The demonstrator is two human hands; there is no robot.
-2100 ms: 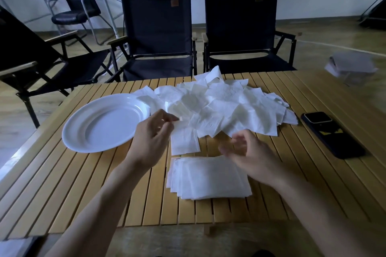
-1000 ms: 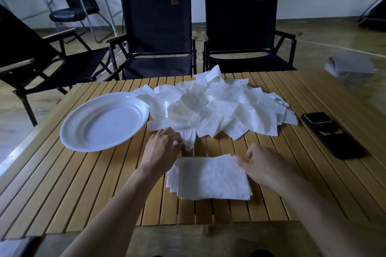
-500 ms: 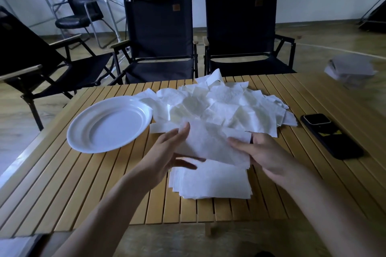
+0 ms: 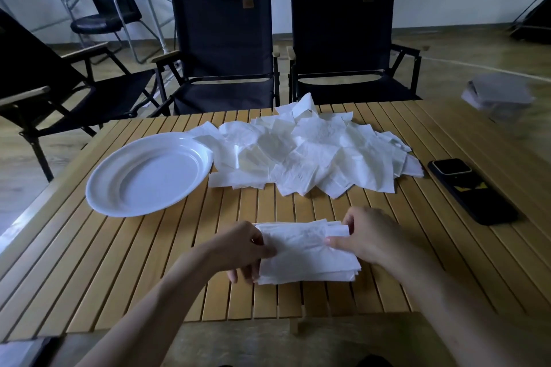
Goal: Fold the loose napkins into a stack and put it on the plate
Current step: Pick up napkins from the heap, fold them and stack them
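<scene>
A heap of loose white napkins (image 4: 313,155) lies across the far middle of the slatted wooden table (image 4: 119,277). To its left sits an empty white plate (image 4: 149,173). Near the front edge lies a stack of folded napkins (image 4: 310,268). Over that stack I hold one napkin (image 4: 298,235), folded over on itself. My left hand (image 4: 241,250) pinches its left end. My right hand (image 4: 366,235) pinches its right end, where the paper curls up. The napkin hides the far part of the stack.
A black phone (image 4: 471,188) lies on the table at the right, beyond my right hand. Two black folding chairs (image 4: 226,48) stand behind the table and more chairs stand at the left. A grey bundle (image 4: 498,95) lies on the floor at far right.
Half a second ago both hands held an open napkin lifted above the stack. Now it is folded over and lowered onto the stack, with both hands nearer me.
</scene>
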